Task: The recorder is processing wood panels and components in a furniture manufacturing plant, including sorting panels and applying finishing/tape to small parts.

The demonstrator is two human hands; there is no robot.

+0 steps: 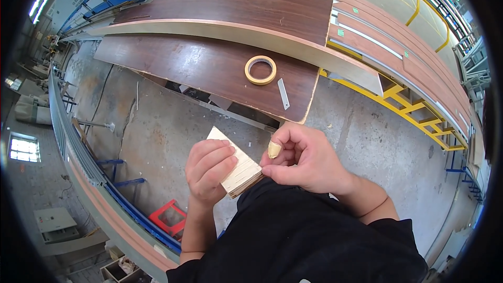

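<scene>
A pale wooden block (pixel 243 170), with layered edges like plywood, is held at a tilt in front of my body. My left hand (pixel 209 170) wraps round its left side, fingers across the upper face. At the block's right corner, my right hand (pixel 304 160) is closed, thumb tip against the edge and other fingertips partly hidden. A yellowish wrap like tape (pixel 274 150) covers the tip of my right index finger. On the brown bench ahead lie a roll of yellow masking tape (pixel 247 73) and a flat grey metal strip (pixel 283 94) with a small hole.
A long pale board (pixel 220 30) stands on edge across the brown bench (pixel 173 55). To the right, a yellow frame (pixel 403 102) carries reddish panels (pixel 387 26). A red stool (pixel 168 217) stands on the concrete floor at lower left, beside a long rack of profiles (pixel 86 152).
</scene>
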